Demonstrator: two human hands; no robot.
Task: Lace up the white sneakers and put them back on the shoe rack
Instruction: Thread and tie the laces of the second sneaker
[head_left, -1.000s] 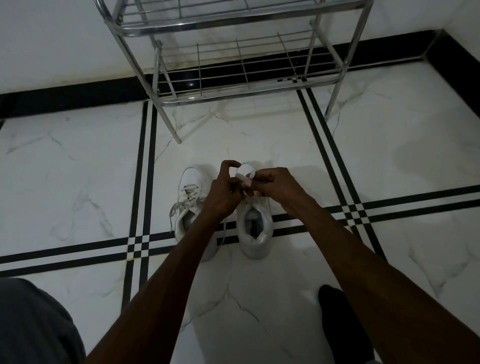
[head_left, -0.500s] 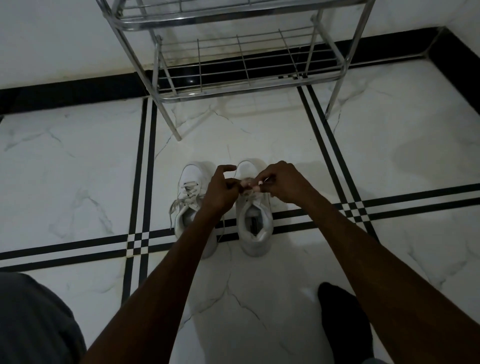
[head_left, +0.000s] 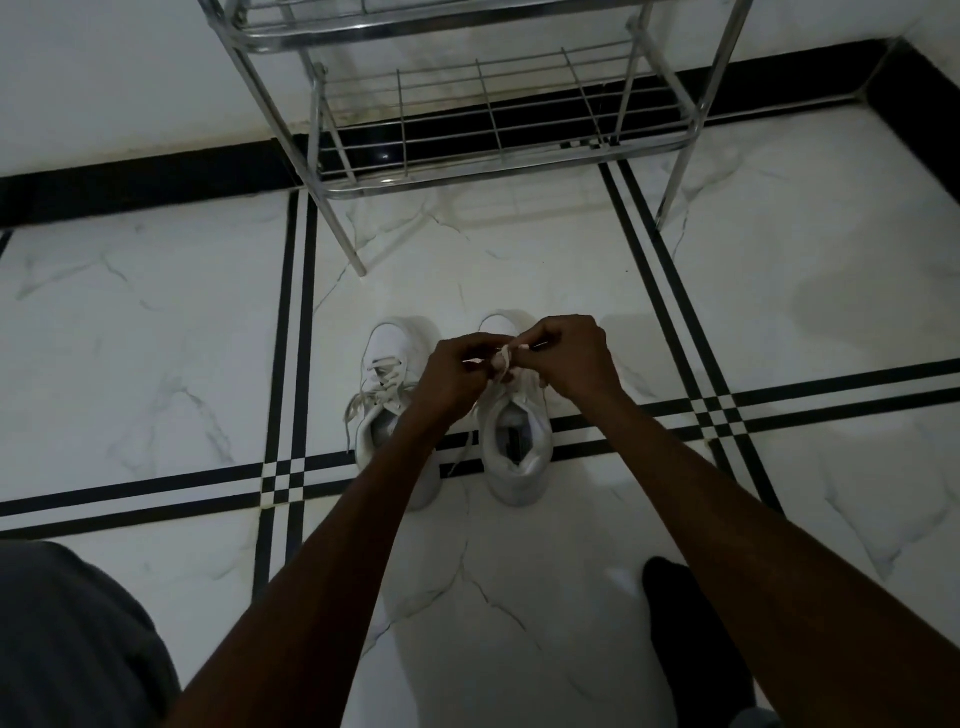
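Two white sneakers stand side by side on the marble floor, toes pointing toward the rack. The left sneaker has its lace crossed through the eyelets, with loose ends trailing off its left side. Over the right sneaker both hands meet. My left hand and my right hand each pinch a part of its white lace, bunched between the fingertips above the tongue. A loose lace end hangs down between the two shoes. The hands hide most of the right shoe's eyelets.
A chrome wire shoe rack stands against the white wall just beyond the sneakers, its bottom shelf bare. Black inlay stripes cross the floor. A dark-socked foot is at lower right and a grey-clad knee at lower left.
Both hands have drawn closer together over the right sneaker, and my left index finger, raised before, has come down onto the bunched lace. The sneakers have not moved.
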